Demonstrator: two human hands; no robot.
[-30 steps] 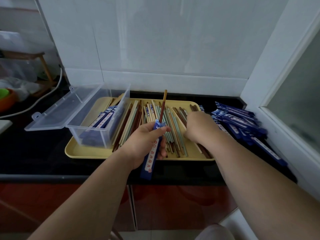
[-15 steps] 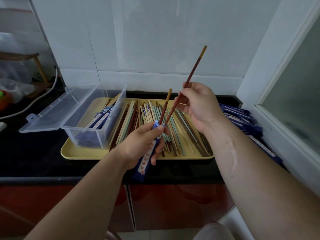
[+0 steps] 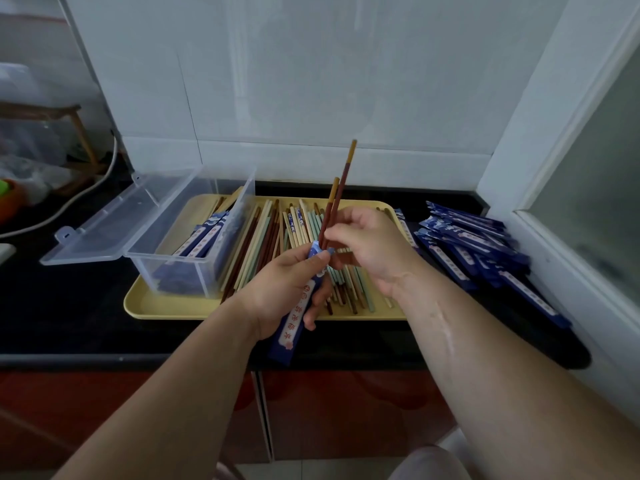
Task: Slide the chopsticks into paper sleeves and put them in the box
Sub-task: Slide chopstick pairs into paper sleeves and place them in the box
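Right hand: fingertips pinch a slim red-brown chopstick with a tan top near its lower end. A second ago this hand was down among the loose sticks. Half a second ago the stick was in the air, tilted and apart. Now it stands almost parallel to its matching red-brown twin, lower end at the sleeve mouth. The twin sits lower, already partly sheathed. Judgement: the pair is made up and the second insertion is starting; the push home and the boxing remain.

Left hand: fingers curl round the flat blue printed paper sleeve, thumb at its mouth (thin paper, likely to buckle if the stick goes in askew).

Outward: a pale yellow rectangular plastic tray sits on the glossy black bench, carrying loose smooth chopsticks in red-brown, cream and pale green. On the tray's left stands a clear plastic box with its hinged lid open, holding finished sleeved pairs. To the right lies a heap of spare blue sleeves.
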